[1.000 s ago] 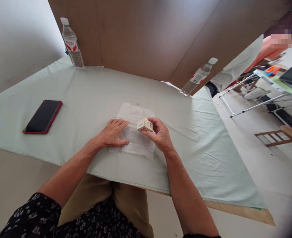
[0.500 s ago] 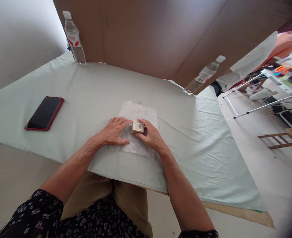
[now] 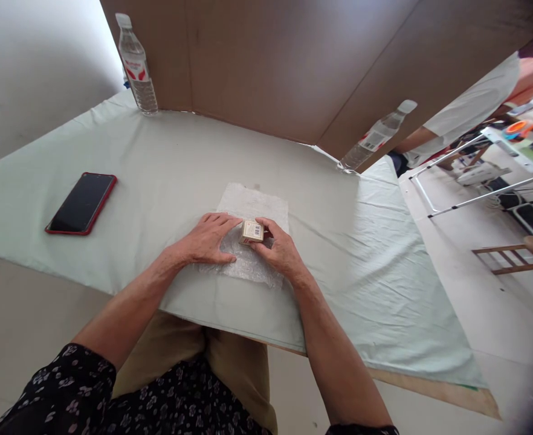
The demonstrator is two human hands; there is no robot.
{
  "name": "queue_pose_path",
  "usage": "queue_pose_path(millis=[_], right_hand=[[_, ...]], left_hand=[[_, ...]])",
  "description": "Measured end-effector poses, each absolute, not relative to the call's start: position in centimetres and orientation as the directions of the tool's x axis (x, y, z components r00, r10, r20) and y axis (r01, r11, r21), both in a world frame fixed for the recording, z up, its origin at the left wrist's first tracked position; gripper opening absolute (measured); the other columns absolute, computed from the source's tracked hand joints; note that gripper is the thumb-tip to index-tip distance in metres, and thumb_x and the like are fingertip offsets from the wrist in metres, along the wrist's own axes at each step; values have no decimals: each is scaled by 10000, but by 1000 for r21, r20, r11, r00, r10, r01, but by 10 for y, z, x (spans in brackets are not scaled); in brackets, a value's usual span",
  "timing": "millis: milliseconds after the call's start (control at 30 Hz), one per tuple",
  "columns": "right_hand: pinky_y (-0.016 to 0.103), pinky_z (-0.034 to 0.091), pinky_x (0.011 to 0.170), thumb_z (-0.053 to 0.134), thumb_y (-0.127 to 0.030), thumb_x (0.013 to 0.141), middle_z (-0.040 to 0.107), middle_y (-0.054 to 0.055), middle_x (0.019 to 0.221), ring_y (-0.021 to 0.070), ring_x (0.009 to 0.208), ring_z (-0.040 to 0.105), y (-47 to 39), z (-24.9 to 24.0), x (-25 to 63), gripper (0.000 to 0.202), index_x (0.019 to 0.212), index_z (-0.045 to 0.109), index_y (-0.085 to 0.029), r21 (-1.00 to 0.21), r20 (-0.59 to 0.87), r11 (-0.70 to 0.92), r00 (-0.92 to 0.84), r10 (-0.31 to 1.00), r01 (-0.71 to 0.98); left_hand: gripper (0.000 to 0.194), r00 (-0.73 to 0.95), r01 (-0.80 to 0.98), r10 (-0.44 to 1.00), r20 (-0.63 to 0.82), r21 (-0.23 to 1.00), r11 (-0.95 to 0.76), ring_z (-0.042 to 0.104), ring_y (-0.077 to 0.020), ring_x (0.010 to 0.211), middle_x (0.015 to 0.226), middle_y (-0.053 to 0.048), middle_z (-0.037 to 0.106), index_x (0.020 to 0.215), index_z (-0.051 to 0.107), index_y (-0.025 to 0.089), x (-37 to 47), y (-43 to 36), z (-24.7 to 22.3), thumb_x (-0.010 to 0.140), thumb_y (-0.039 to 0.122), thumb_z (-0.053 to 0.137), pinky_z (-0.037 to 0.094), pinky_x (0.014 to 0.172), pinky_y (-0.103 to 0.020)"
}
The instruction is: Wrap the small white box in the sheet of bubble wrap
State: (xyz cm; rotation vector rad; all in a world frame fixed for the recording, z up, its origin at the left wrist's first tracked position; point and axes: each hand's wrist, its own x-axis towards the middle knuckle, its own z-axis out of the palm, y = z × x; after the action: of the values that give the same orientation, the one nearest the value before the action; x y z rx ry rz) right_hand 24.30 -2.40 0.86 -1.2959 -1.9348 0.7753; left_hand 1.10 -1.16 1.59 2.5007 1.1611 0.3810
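Note:
A small cardboard box [image 3: 252, 231] with a barcode on its top face is held between the thumb and fingers of my right hand [image 3: 278, 246]. Under it, a sheet of bubble wrap [image 3: 252, 204] lies on the pale green tablecloth. My left hand [image 3: 208, 240] rests over the left part of the wrap, its fingers spread and its thumb apart, holding nothing. Its fingertips reach close to the left side of the box.
A phone in a red case [image 3: 81, 203] lies at the left. Two water bottles [image 3: 138, 72] [image 3: 377, 138] stand against a brown cardboard panel [image 3: 257, 66]. Beyond the table [image 3: 339, 272] on the right are a metal-legged table [image 3: 511, 151], a wooden stool [image 3: 511, 258] and part of a person.
The box and both hands hold nearly the same place. The view has shifted slightly, and at the far right more of the person's arm shows.

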Motion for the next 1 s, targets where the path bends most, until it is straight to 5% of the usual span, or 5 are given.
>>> queue_pose_path(millis=[500,633,800,1000], right_hand=[[438,532,970,664,-280,817,660,79,1276,242,1057,670,-25,2,244,469,1277,575,-256,-783,228,341,-270,936,521],[454,523,980,671,-277,809,580,98,1387,269,1207,596,-30,17,247,544,1334,528,-263,-729,277,389,-277,920,563],[433,506,960,668,-305,865,691,69,1185,257,1118,637,-63,54,252,309,1167,614,-268,-577,347,522,-390,853,629],[469,473,886,623,-151,850,674,159,1245,305,1043,634,-108,35,245,245,1092,656,-180,-128,266,628,-584,767,767]], left_hand=[[808,626,679,777,70,440,-587,379,-337,1411,1468,-121,491,1441,382,218,11,-13,19,730,408,715,283,1165,-490],[772,631,669,772,80,449,-593,401,-334,1394,1444,-116,513,1425,401,230,11,-13,21,742,425,702,296,1159,-496],[692,594,658,791,146,477,-583,423,-333,1382,1464,-138,500,1424,424,190,10,-13,23,796,399,625,323,1149,-507],[560,550,635,796,254,492,-596,467,-316,1354,1409,-117,565,1334,536,206,11,-12,18,789,319,599,344,1144,-504]])
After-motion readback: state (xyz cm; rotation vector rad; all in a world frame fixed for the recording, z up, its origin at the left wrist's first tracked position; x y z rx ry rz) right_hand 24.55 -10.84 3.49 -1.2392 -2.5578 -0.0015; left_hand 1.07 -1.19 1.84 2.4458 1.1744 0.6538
